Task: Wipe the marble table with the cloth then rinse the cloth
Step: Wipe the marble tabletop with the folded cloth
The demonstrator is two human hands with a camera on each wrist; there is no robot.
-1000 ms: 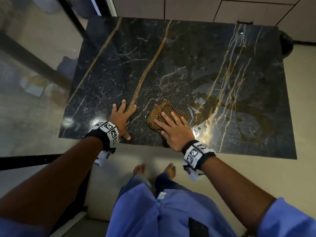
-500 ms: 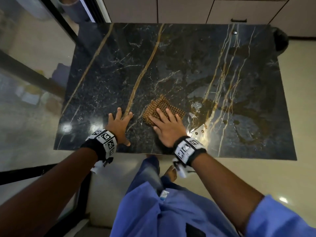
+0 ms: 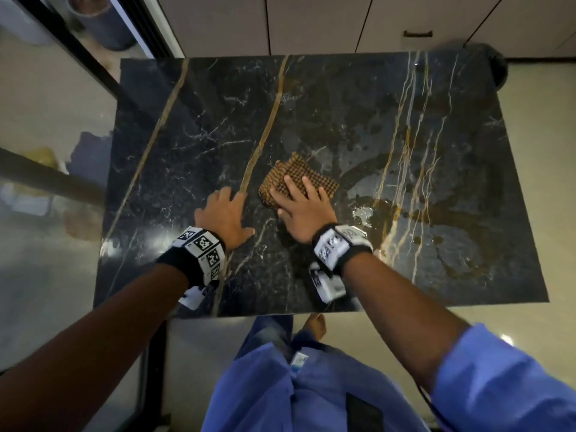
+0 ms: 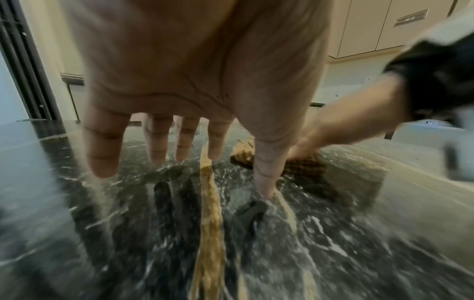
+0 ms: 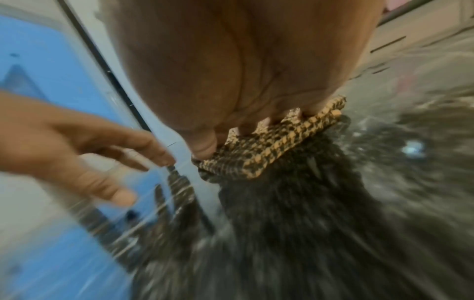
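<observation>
Left hand [image 3: 225,216] lies flat with fingers spread on the glossy black marble table with gold veins [image 3: 358,113]; its wrist cam shows only the thumb tip really touching. Just beside it, the right hand [image 3: 304,210] presses straight fingers onto the folded brown-and-tan checked cloth [image 3: 282,177] mid-table. Only the head cam catches the wet brownish smears [image 3: 436,219] further right.

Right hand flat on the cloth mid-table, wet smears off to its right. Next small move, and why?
Probably slide the cloth rightward under the right hand into the wet brown smears; that patch of the marble table still looks wet and streaky. The left hand can stay braced.
</observation>
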